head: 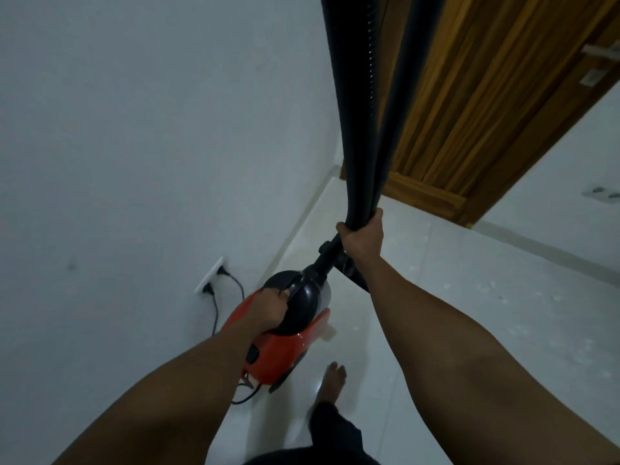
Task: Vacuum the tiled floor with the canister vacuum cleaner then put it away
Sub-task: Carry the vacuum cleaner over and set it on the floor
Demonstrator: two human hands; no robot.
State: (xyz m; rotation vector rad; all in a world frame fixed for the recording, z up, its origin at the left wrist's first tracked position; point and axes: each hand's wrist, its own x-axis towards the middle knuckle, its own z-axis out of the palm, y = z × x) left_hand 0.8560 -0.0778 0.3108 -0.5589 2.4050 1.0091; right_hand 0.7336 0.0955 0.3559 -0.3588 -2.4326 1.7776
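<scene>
The canister vacuum cleaner is red with a black top and hangs just above the white tiled floor. My left hand grips its black carry handle. My right hand grips the black hose and wand together; they rise up and out of the top of the frame. The vacuum's black power cord runs from its rear to a wall socket at lower left.
A white wall fills the left. A wooden door stands at the upper right, with another socket on the wall beyond it. My bare foot is on the tiles below the vacuum. White specks lie scattered over the floor at right.
</scene>
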